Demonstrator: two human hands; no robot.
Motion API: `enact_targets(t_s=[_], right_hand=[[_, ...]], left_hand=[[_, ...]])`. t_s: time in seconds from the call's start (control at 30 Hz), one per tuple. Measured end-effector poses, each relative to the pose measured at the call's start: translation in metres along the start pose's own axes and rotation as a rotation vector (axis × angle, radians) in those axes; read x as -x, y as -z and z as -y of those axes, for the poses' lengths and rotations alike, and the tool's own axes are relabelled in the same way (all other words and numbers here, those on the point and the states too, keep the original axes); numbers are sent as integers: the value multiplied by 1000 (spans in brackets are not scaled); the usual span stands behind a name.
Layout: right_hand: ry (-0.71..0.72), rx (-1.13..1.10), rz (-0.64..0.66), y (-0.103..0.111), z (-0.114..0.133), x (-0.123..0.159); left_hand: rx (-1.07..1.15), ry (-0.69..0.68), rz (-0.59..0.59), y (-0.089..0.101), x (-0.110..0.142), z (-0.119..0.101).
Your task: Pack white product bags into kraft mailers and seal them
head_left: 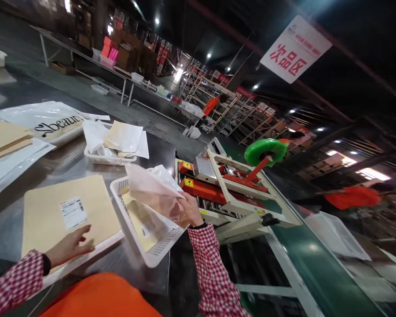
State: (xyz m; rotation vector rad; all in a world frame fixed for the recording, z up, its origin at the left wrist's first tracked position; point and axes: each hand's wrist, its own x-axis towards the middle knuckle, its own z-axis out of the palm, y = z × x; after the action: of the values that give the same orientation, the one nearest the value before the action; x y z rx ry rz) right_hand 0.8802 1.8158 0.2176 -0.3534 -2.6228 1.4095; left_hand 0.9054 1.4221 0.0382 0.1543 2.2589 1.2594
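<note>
My left hand (71,245) is at the near edge of a large tan kraft envelope (46,207), fingers stretched and apart; whether it presses on it I cannot tell. A white printed shipping label (73,213) is stuck on that envelope, just beyond my fingertips. Over a white perforated plastic basket (144,255), my right hand (190,208) pinches a thin, pale, translucent sheet (152,187) by its right side. Beneath the sheet, inside the basket, lies a yellowish paper (135,215) with a small barcode. The sheet hides part of the basket's contents.
A smaller white basket (110,159) with papers stands behind. White plastic mailing bags (53,116) and stacked tan envelopes (5,136) lie left. Right of the metal table is a carton-sealing machine (214,189) with a green tape roll (265,151) and a green conveyor belt (312,255). Orange-clad people are farther off.
</note>
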Motion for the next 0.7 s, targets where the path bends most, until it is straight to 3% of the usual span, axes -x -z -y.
enact_targets(t_s=[0.07, 0.13, 0.2, 0.27, 0.4, 0.53, 0.63, 0.7], right_hand=[[-47, -321, 48, 0, 24, 3], [-113, -504, 97, -5, 45, 8], [-153, -568, 164, -13, 60, 13], [-152, -635, 221, -20, 68, 18], [-35, -785, 242, -45, 62, 40], [-61, -918, 409, -87, 42, 80], [-90, -969, 465, -111, 32, 102], [-91, -975, 447, -115, 28, 108]], left_hand=[[343, -38, 210, -10, 1, -47], [628, -42, 357, -22, 4, -93], [830, -91, 382, -30, 7, -127], [986, -94, 306, -31, 10, -145], [1102, -39, 124, -21, 18, -151], [1098, -33, -29, -19, 26, -147], [1067, -15, -43, -24, 30, -144], [1038, 0, -32, -27, 33, -141]])
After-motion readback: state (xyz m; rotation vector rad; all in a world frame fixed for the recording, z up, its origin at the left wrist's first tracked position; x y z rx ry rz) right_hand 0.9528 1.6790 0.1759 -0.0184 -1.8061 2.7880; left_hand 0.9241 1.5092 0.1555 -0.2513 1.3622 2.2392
